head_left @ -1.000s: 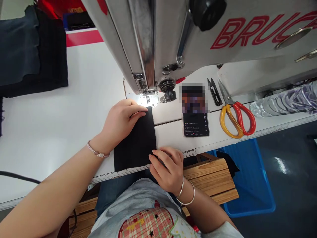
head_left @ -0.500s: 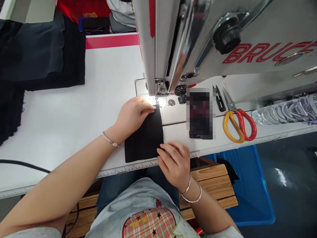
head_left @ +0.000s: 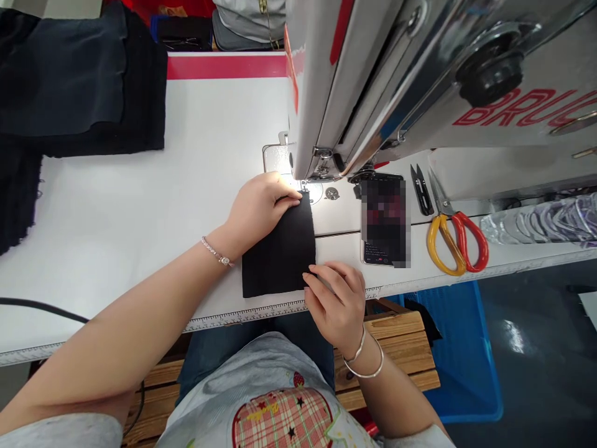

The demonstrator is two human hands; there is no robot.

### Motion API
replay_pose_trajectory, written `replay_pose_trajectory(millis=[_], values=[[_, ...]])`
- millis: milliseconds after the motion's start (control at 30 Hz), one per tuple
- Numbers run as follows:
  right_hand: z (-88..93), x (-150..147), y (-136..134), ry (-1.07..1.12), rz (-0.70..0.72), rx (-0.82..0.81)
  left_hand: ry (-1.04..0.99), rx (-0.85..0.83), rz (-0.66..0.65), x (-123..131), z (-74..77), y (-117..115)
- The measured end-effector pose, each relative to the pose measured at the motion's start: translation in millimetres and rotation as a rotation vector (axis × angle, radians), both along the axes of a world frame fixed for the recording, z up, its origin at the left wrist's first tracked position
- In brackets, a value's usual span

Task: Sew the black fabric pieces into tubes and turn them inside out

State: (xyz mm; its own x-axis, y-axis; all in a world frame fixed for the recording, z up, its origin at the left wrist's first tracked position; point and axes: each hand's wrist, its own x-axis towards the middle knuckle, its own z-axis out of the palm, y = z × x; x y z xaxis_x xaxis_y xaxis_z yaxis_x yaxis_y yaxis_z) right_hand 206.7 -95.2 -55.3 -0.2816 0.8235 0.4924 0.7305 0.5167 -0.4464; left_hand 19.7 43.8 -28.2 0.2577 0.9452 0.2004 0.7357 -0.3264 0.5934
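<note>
A rectangular piece of black fabric (head_left: 280, 255) lies on the white table, its far edge at the presser foot (head_left: 305, 186) of the sewing machine (head_left: 321, 93). My left hand (head_left: 259, 208) pinches the far edge just in front of the foot, thumb and forefinger together. At the near right corner, my right hand (head_left: 336, 302) has its curled fingertips on the fabric's edge; the thumb side is partly hidden. The needle tip is too small to make out beside the lit needle plate (head_left: 316, 194).
Dark fabric is stacked (head_left: 84, 81) at the far left. Right of the machine bed lie a phone (head_left: 385, 218), black thread snips (head_left: 422, 190), scissors (head_left: 446, 218) with yellow and red handles, and a clear plastic wrap (head_left: 536, 221). A blue bin (head_left: 471, 361) stands below.
The view has shifted, so the machine appears farther right. The black fabric has slid slightly away from the table's front edge, closer to the presser foot, with both hands still on it.
</note>
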Motion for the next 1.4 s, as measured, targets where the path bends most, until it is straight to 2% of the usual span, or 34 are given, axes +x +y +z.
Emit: replay_pose_trajectory(millis=[1400], values=[[0.9, -3.5, 4.3, 0.001, -0.024, 0.004, 0.000, -0.067, 0.020, 1.1, 5.4, 4.8]])
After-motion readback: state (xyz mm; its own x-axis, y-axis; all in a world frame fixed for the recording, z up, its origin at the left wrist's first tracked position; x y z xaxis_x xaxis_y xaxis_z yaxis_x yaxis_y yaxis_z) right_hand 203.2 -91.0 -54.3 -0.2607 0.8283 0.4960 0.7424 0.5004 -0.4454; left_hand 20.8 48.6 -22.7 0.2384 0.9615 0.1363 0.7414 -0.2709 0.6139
